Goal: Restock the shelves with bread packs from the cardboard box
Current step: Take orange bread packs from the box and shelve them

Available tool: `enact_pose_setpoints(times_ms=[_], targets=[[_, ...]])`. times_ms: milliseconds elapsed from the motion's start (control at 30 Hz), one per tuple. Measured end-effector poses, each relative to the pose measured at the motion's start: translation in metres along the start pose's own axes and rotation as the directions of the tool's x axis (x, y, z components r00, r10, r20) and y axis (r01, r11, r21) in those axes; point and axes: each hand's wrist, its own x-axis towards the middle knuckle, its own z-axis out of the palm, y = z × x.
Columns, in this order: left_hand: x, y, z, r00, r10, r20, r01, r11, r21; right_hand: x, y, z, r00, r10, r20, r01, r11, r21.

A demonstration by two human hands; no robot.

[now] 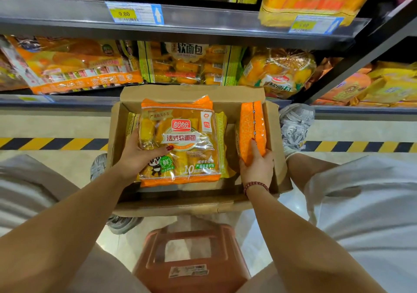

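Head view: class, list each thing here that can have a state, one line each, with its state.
brown cardboard box: open, flaps spread.
flat orange-and-clear bread pack: face up in the box, held by the left hand.
plain orange bread pack: on edge at the box's right side, held by the right hand.
left hand: gripping the flat pack.
right hand: gripping the on-edge pack.
grey metal shelves: stocked with packs.

One cardboard box [191, 93], three bread packs [180, 134] [251, 125] [222, 121] inside, one stool [191, 259]

Open cardboard box [191, 91], left grip [140, 155] holding flat bread pack [187, 134], right grip [257, 168] holding upright pack [250, 123]
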Motion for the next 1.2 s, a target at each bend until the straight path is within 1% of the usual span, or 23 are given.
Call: enact_pose_setpoints(times_ms=[100, 200, 267, 367, 433, 533, 633, 700, 867, 967, 1033, 1200], targets=[[0.0, 0.001, -0.004, 1.0, 0.018, -0.024, -0.017, 1.0, 0.022, 0.005, 0.0, -0.014, 0.999, 0.019, 0.029, -0.021, 0.997, 0.076], [-0.003, 0.004, -0.006, 0.998, 0.015, -0.063, -0.014, 1.0, 0.017, 0.005, -0.006, -0.033, 1.0, 0.005, -0.022, -0.003, 0.993, 0.121], [-0.007, 0.009, -0.005, 0.995, 0.031, -0.099, -0.029, 0.999, 0.025, 0.002, -0.014, -0.047, 0.999, -0.002, -0.055, 0.013, 0.978, 0.21], [-0.014, 0.02, -0.009, 0.995, 0.067, -0.072, -0.065, 0.997, 0.032, -0.002, -0.025, -0.074, 0.994, -0.022, -0.109, 0.064, 0.913, 0.404], [-0.021, 0.031, -0.013, 0.994, 0.105, -0.035, -0.103, 0.994, 0.043, -0.003, -0.032, -0.098, 0.985, -0.047, -0.168, 0.121, 0.877, 0.465], [-0.036, 0.05, -0.021, 0.982, 0.19, -0.018, -0.19, 0.981, 0.028, -0.009, -0.042, -0.141, 0.98, -0.096, -0.173, 0.181, 0.794, 0.581], [-0.05, 0.069, -0.035, 0.981, 0.189, -0.041, -0.19, 0.982, -0.017, -0.016, -0.053, -0.187, 0.964, -0.198, -0.178, 0.266, 0.703, 0.66], [-0.059, 0.085, -0.047, 0.975, 0.212, -0.067, -0.214, 0.976, -0.029, -0.018, -0.062, -0.215, 0.948, -0.262, -0.178, 0.308, 0.63, 0.713], [-0.088, 0.129, -0.072, 0.934, 0.344, -0.098, -0.351, 0.935, -0.056, -0.024, -0.081, -0.272, 0.917, -0.338, -0.21, 0.361, 0.484, 0.797], [-0.111, 0.154, -0.083, 0.91, 0.409, -0.068, -0.414, 0.906, -0.088, -0.032, -0.099, -0.3, 0.894, -0.384, -0.232, 0.383, 0.385, 0.839], [-0.124, 0.17, -0.092, 0.892, 0.449, -0.054, -0.452, 0.889, -0.076, -0.035, -0.112, -0.315, 0.885, -0.396, -0.244, 0.386, 0.332, 0.861], [-0.156, 0.212, -0.106, 0.837, 0.546, 0.004, -0.544, 0.834, -0.096, -0.037, -0.139, -0.346, 0.859, -0.431, -0.278, 0.408, 0.245, 0.88]])
